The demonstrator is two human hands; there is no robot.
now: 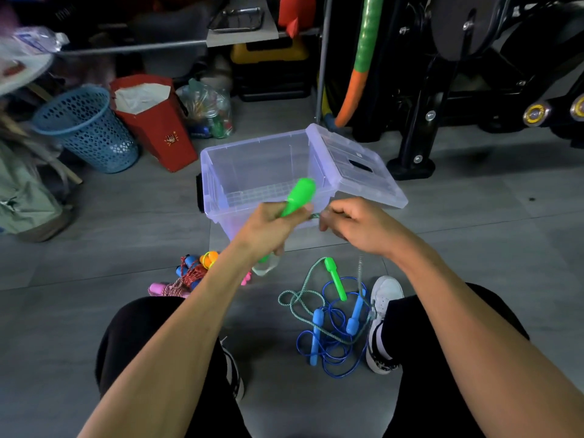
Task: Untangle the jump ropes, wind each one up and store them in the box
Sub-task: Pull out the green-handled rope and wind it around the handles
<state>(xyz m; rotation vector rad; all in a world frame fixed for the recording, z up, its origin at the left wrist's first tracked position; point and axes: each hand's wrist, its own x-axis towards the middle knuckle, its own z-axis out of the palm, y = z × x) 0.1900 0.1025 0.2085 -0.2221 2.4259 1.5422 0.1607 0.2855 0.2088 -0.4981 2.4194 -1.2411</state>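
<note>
Grey floor tiles [94, 263] with thin pale seams fill the lower frame under dim, cool light. At upper left a blue perforated basket [88, 128] leans beside a red paper bag [155, 121] lined in white, and a clear plastic bag [208, 112] of small items sits just right of it. Behind them runs a metal rail [132, 47] with a yellow-and-black case [268, 67] underneath. At upper right — black gym equipment [442, 90], with a green-and-orange wrapped hoop [363, 58] standing against it.
</note>
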